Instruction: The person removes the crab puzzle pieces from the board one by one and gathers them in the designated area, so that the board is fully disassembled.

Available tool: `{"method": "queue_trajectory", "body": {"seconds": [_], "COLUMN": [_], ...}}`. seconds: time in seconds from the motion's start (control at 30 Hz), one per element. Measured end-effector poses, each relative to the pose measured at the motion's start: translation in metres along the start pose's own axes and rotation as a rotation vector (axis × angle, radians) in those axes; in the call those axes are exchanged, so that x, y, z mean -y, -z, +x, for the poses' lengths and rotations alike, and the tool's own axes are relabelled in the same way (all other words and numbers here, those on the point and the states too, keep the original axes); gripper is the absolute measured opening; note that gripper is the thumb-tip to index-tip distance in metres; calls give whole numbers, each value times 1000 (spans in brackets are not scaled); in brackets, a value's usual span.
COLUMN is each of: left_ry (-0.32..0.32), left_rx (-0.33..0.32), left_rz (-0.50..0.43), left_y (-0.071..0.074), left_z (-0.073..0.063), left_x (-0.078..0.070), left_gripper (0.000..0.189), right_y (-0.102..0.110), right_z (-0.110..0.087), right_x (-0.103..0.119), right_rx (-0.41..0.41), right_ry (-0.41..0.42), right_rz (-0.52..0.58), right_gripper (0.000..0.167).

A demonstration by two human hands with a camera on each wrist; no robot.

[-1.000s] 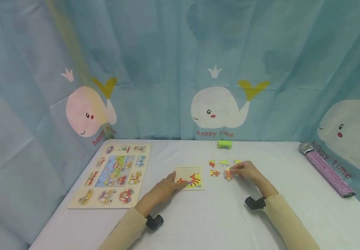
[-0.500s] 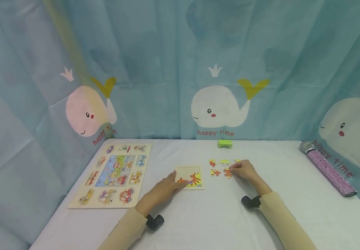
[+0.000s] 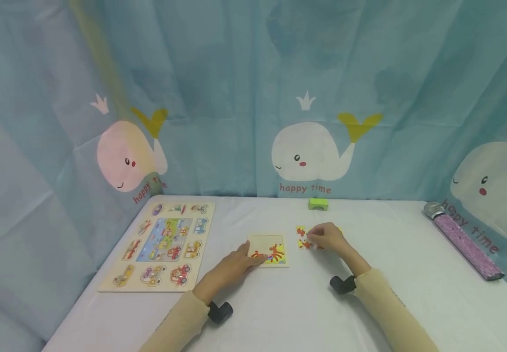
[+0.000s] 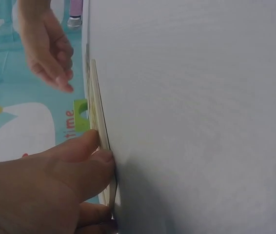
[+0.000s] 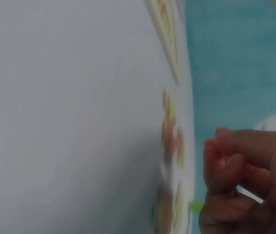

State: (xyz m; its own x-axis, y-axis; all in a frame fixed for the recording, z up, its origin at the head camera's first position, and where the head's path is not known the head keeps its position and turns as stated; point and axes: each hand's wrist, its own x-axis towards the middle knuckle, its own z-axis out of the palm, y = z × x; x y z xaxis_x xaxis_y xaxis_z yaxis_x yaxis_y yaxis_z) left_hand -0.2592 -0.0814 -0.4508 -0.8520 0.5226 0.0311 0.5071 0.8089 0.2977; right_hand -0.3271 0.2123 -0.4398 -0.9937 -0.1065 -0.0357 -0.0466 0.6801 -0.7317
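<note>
In the head view a small square wooden puzzle board (image 3: pixel 264 240) lies mid-table, with orange and yellow pieces set along its lower part. My left hand (image 3: pixel 232 265) holds its lower left corner, thumb along the front edge; the left wrist view has the board's edge (image 4: pixel 98 97) between thumb and fingers. To the right, loose orange-and-yellow puzzle pieces (image 3: pixel 301 231) lie in two rows, partly hidden by my right hand (image 3: pixel 330 238). That hand hovers above them, fingers loosely curled; the right wrist view shows thumb and fingertips close together, nothing visible between them, and blurred pieces (image 5: pixel 169 141) below.
A large wooden vehicle puzzle (image 3: pixel 205 266) lies on the left. At the back stands a green arch block (image 3: pixel 318 204). A pink glittery toy microphone (image 3: pixel 469 245) lies along the right edge. A blue whale-print curtain (image 3: pixel 218 98) hangs behind the white table.
My right hand has left the orange piece that it pinched at the lower right of the rows, and has risen and shifted left over the pieces. The left hand stays on the board.
</note>
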Motion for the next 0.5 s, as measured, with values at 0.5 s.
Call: {"method": "queue_trajectory", "body": {"seconds": [0.5], "left_ry": [-21], "left_rx": [-20], "left_rz": [71], "left_y": [-1], "left_z": [-2], "left_x": [-1], "left_gripper": [38], "right_y": [-59], "right_z": [2], "right_x": [40], "right_rx": [132], "right_ry": [316], "right_rz": [-128], "right_gripper": [18]}}
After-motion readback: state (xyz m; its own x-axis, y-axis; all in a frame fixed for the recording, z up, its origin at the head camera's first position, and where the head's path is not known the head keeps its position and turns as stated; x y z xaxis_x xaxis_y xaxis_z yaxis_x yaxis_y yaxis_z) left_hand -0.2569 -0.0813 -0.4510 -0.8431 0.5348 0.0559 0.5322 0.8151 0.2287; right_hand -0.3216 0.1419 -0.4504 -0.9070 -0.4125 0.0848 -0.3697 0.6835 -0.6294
